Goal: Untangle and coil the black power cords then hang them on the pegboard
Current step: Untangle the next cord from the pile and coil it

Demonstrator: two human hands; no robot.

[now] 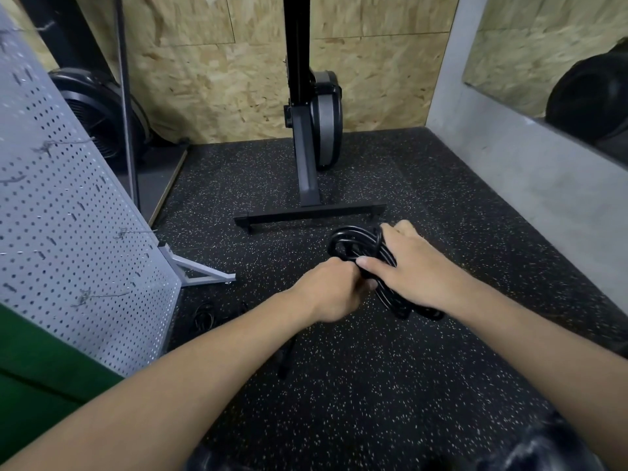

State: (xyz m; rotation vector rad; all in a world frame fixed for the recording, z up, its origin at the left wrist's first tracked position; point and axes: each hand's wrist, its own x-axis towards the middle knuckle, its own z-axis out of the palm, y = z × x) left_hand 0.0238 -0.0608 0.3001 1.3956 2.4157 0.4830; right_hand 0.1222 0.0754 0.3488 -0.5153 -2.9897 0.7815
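Steady coiled cord (351,240) in curled right hand (418,270), centre frame; cinch wraps snugly with gripping left hand (334,291)

Place: I'm in a gym corner.
Floor: speckled black rubber floor (339,385) below me.
Machine: a rower (307,130) stands upright against the chipboard wall (204,79).
Left: a caged fan wheel (98,113) sits behind the pegboard (68,215).
Right: a mirror (543,45) hangs on the grey wall (509,171).
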